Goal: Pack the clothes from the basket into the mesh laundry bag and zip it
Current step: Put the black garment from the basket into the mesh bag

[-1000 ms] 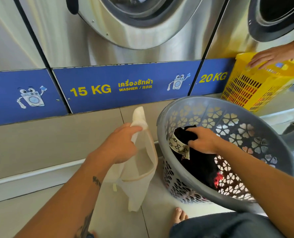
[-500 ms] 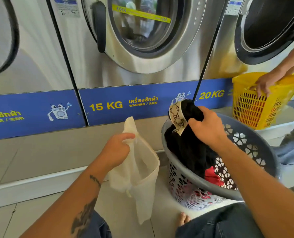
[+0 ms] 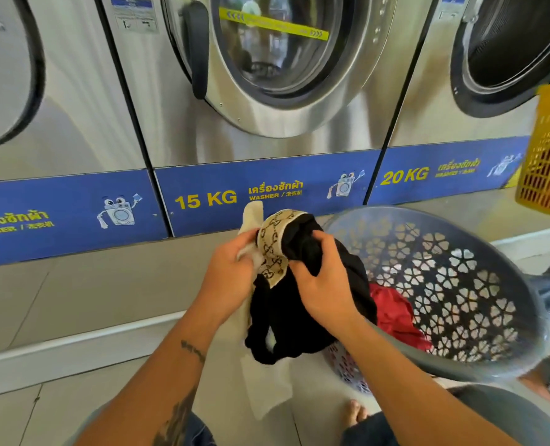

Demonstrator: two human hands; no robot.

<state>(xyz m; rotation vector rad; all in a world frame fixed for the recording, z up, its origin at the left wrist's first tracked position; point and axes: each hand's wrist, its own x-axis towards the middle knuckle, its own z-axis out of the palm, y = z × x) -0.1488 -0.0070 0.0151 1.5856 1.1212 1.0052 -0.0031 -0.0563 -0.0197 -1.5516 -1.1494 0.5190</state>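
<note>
My right hand (image 3: 323, 284) gripped the black garment (image 3: 299, 320), left of the grey basket (image 3: 479, 358). My left hand (image 3: 232, 278) pinched the cream mesh laundry bag (image 3: 269, 391) beside it. A red garment (image 3: 392, 313) lay in the basket.

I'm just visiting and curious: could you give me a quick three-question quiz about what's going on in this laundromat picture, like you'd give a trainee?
1. True or false: the right hand grips the black garment.
2. Which garment lies in the grey basket? A) red B) green C) striped
3. Fill in: the left hand holds the cream mesh ____.

Key:
1. True; it grips the garment near its patterned waistband.
2. A, the red garment.
3. bag; it hangs beside the basket, not yet zipped.
</note>
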